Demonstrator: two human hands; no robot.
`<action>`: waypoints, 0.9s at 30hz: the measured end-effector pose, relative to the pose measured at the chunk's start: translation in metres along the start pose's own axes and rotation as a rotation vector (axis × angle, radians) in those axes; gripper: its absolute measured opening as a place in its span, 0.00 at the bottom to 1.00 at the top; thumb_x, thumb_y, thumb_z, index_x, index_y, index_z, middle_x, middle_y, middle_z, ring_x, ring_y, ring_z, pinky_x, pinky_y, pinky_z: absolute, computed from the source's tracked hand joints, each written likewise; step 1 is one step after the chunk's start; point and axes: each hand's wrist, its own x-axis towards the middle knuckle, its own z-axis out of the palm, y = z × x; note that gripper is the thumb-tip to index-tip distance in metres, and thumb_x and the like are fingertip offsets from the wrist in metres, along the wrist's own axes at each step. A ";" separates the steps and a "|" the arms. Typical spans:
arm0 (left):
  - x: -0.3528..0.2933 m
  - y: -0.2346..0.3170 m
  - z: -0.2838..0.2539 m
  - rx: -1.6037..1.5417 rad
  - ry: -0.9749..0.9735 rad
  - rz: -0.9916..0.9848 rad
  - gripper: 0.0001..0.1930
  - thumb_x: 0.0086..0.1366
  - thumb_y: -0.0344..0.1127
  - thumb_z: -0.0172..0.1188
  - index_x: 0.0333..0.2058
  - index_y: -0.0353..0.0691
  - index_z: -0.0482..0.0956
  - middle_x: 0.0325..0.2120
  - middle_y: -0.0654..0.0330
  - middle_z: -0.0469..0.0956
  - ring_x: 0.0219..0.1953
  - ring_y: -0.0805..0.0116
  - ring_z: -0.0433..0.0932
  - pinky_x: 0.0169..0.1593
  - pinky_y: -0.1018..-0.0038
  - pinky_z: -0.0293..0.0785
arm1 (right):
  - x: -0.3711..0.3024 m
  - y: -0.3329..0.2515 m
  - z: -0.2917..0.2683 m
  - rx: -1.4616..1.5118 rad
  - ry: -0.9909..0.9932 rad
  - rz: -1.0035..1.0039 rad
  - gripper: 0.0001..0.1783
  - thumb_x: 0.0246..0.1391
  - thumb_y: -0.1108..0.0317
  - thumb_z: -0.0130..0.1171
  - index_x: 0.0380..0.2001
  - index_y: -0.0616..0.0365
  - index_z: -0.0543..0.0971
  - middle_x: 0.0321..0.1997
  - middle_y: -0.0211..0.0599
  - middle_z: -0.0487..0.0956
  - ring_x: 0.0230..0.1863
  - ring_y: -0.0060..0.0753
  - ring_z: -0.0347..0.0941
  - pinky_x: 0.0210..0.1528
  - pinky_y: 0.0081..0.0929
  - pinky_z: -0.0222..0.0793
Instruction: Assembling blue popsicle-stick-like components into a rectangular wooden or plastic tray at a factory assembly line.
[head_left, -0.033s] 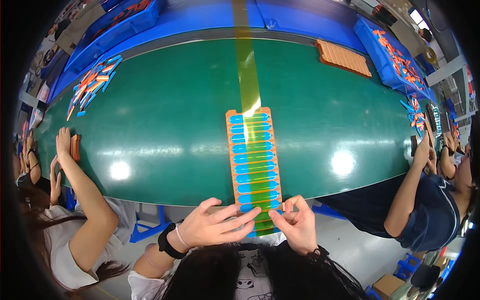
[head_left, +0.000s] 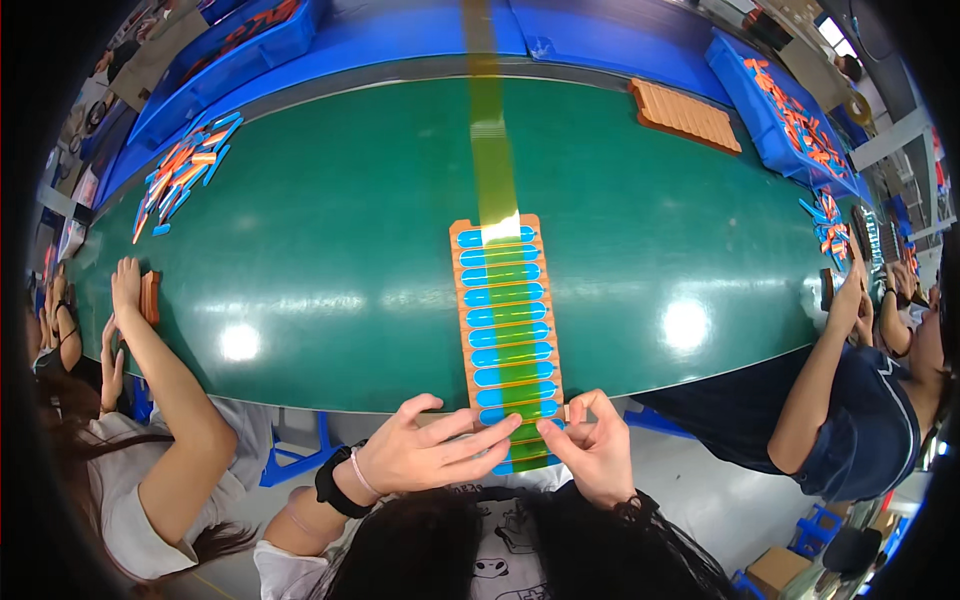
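Glossy yellow tape [head_left: 497,180] spans a ridged orange tray [head_left: 461,226] of rounded blue strips [head_left: 480,317]; your left hand [head_left: 440,446] and right hand [head_left: 596,450] touch its near end, grip tightness I can't tell.

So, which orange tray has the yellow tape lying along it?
The centre tray, holding blue pieces. The tape runs over its middle, away from the upper right tray and all others.

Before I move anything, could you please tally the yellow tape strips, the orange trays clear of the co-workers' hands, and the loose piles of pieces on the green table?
Yellow tape strip: 1
Orange trays, one under the tape, one at the upper right: 2
Loose piles, one left, one right: 2
Total: 5
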 end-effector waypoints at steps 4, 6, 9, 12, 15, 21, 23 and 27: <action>0.002 0.003 0.001 -0.014 0.016 -0.030 0.10 0.50 0.37 0.56 0.33 0.56 0.72 0.47 0.79 0.68 0.39 0.82 0.64 0.43 0.76 0.56 | 0.000 -0.015 -0.009 -0.222 -0.045 0.080 0.12 0.49 0.81 0.51 0.27 0.59 0.57 0.26 0.37 0.75 0.23 0.14 0.68 0.21 0.09 0.59; 0.003 0.004 0.000 -0.008 0.029 -0.044 0.11 0.49 0.36 0.56 0.35 0.56 0.72 0.46 0.78 0.68 0.40 0.82 0.62 0.44 0.75 0.56 | -0.001 -0.027 -0.014 -0.291 0.183 -0.135 0.11 0.50 0.77 0.51 0.29 0.61 0.58 0.23 0.40 0.76 0.28 0.22 0.73 0.29 0.17 0.68; 0.005 0.007 -0.001 -0.026 0.066 -0.026 0.12 0.48 0.35 0.59 0.33 0.53 0.71 0.44 0.77 0.71 0.35 0.78 0.61 0.44 0.73 0.54 | 0.007 -0.040 -0.010 -0.355 0.016 -0.423 0.10 0.51 0.75 0.51 0.30 0.62 0.59 0.29 0.43 0.76 0.34 0.28 0.75 0.33 0.22 0.70; 0.008 0.008 -0.003 0.043 0.067 -0.008 0.09 0.51 0.37 0.54 0.33 0.56 0.70 0.41 0.78 0.71 0.40 0.82 0.63 0.43 0.76 0.57 | 0.008 -0.050 0.004 -0.486 -0.101 -0.351 0.11 0.51 0.73 0.51 0.30 0.62 0.59 0.27 0.42 0.75 0.32 0.34 0.76 0.31 0.25 0.70; 0.011 0.008 -0.004 0.058 0.091 0.015 0.08 0.51 0.38 0.53 0.33 0.55 0.70 0.36 0.78 0.73 0.38 0.82 0.64 0.42 0.77 0.58 | 0.012 -0.057 0.015 -0.628 -0.159 -0.273 0.12 0.52 0.69 0.50 0.31 0.61 0.58 0.25 0.44 0.74 0.30 0.41 0.75 0.28 0.30 0.69; 0.000 0.013 0.007 0.068 0.093 0.011 0.08 0.51 0.38 0.53 0.33 0.53 0.70 0.32 0.75 0.72 0.35 0.80 0.67 0.42 0.77 0.59 | 0.013 -0.058 0.026 -0.786 -0.106 -0.300 0.13 0.54 0.65 0.48 0.31 0.61 0.58 0.23 0.47 0.73 0.24 0.47 0.74 0.21 0.34 0.66; -0.027 0.016 0.015 0.057 0.159 0.119 0.08 0.51 0.37 0.53 0.32 0.51 0.70 0.31 0.74 0.72 0.34 0.79 0.68 0.41 0.75 0.60 | 0.013 -0.057 0.027 -0.830 -0.084 -0.309 0.13 0.54 0.65 0.48 0.31 0.61 0.58 0.22 0.47 0.73 0.23 0.48 0.73 0.20 0.34 0.66; -0.101 0.014 0.078 -0.214 0.214 -0.615 0.07 0.50 0.28 0.51 0.30 0.39 0.73 0.27 0.59 0.73 0.29 0.63 0.70 0.34 0.66 0.66 | 0.013 -0.055 0.028 -0.843 -0.065 -0.307 0.13 0.53 0.65 0.49 0.31 0.62 0.58 0.19 0.46 0.72 0.22 0.48 0.73 0.20 0.35 0.66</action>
